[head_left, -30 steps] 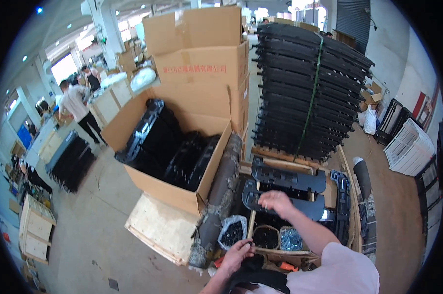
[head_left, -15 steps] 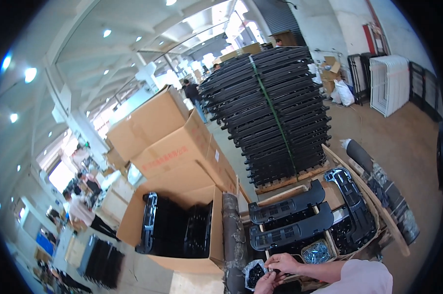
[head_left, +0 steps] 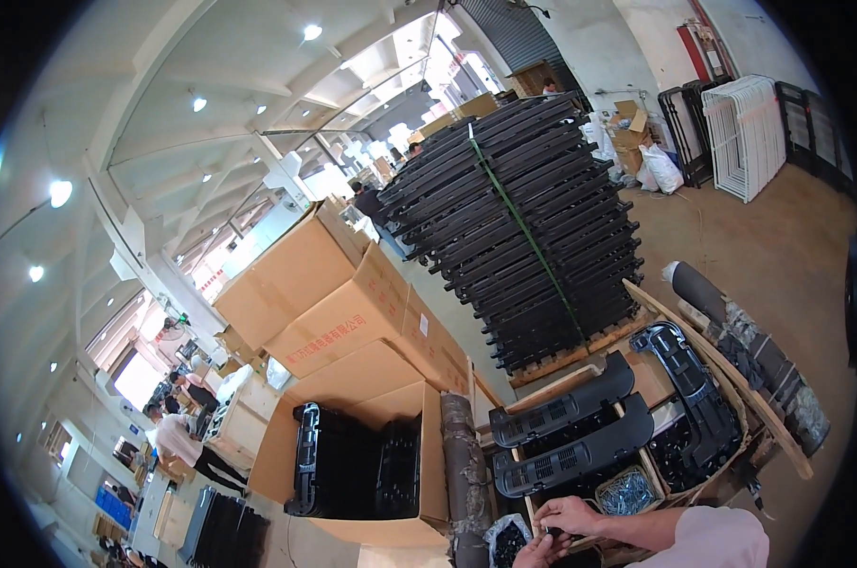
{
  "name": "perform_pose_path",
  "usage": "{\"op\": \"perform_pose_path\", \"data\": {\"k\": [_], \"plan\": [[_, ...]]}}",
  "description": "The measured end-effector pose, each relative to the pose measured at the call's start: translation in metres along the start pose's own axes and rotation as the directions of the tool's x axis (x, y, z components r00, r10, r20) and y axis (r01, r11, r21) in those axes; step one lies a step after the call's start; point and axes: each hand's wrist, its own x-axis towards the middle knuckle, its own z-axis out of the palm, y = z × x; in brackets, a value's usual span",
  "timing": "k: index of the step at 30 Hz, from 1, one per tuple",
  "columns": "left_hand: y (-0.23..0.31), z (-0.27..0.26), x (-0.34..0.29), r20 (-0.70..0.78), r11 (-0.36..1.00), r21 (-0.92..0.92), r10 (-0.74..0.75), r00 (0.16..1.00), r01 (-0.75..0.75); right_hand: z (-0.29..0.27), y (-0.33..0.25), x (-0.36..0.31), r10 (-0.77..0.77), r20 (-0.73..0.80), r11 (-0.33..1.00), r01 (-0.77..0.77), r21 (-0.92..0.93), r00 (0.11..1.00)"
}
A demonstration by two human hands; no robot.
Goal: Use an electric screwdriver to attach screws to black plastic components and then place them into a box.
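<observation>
At the lower edge my right hand [head_left: 571, 516] and my left hand [head_left: 536, 553] meet, fingertips pinched together. Something small and dark shows between them, too small to name. A clear plastic bag of small black parts [head_left: 509, 544] lies just left of my hands. Close beyond my right hand is an open box of silvery screws [head_left: 625, 494]. Two long black plastic panels with vent slots, a farther one [head_left: 561, 409] and a nearer one [head_left: 572, 454], lie side by side past the screws. A longer black moulded part [head_left: 686, 398] leans at their right.
An open cardboard box [head_left: 433, 464] with black panels stands left, behind a worn dark roll [head_left: 466, 473]. Stacked cartons [head_left: 324, 327] and a strapped pile of black frames [head_left: 514, 227] rise beyond. A wooden plank [head_left: 722, 379] edges the right side. Other people work far left.
The view has shifted, so the surroundings sit slightly differently in the picture. My hands stay together at the fingertips beside the bag.
</observation>
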Motion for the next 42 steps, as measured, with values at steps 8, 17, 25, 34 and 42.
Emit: {"op": "perform_pose_path", "data": {"k": [8, 17, 25, 34, 42], "plan": [[0.006, 0.009, -0.012, -0.022, 0.995, -0.090, 0.039, 0.999, -0.041, 0.002, 0.007, 0.004, -0.032, 0.022, 0.998, 0.033, -0.052, 0.999], [-0.010, -0.008, -0.019, -0.065, 0.976, -0.200, 0.074, 0.995, -0.086, 0.019, 0.003, 0.005, 0.035, 0.153, 0.952, 0.014, -0.307, 0.988], [0.002, -0.006, -0.034, -0.170, 0.969, -0.229, 0.058, 0.984, -0.097, 0.018, -0.001, 0.010, -0.159, 0.396, 0.532, 0.417, -0.737, 0.904], [-0.012, -0.020, -0.009, -0.175, 0.954, -0.290, 0.023, 0.984, -0.073, 0.010, -0.026, 0.007, -0.317, 0.550, 0.273, 0.630, -0.727, 0.772], [0.001, -0.002, -0.020, -0.139, 0.987, -0.159, -0.004, 0.990, -0.019, 0.002, -0.035, -0.008, -0.351, 0.299, 0.341, 0.419, -0.842, 0.887]]}}
